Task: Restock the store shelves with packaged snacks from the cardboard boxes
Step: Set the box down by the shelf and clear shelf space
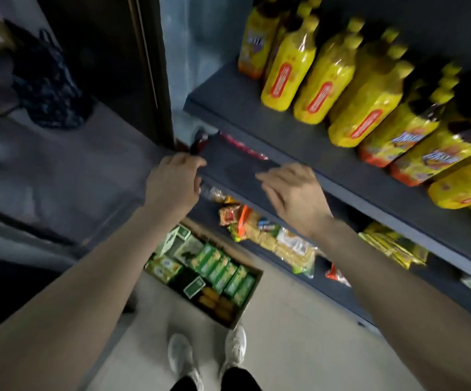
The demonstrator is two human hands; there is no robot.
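Head view: left hand [172,183] and right hand [293,193], both empty with loosely spread fingers, hover at the middle shelf [237,165] edge. Snack-filled cardboard box [252,280] lies on the floor below, nearer the left hand.

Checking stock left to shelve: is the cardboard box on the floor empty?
No, the cardboard box on the floor holds rows of green packets and some orange ones.

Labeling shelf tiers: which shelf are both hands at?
The middle shelf: both hands reach its left end, below the yellow bottles and above the snack packets.
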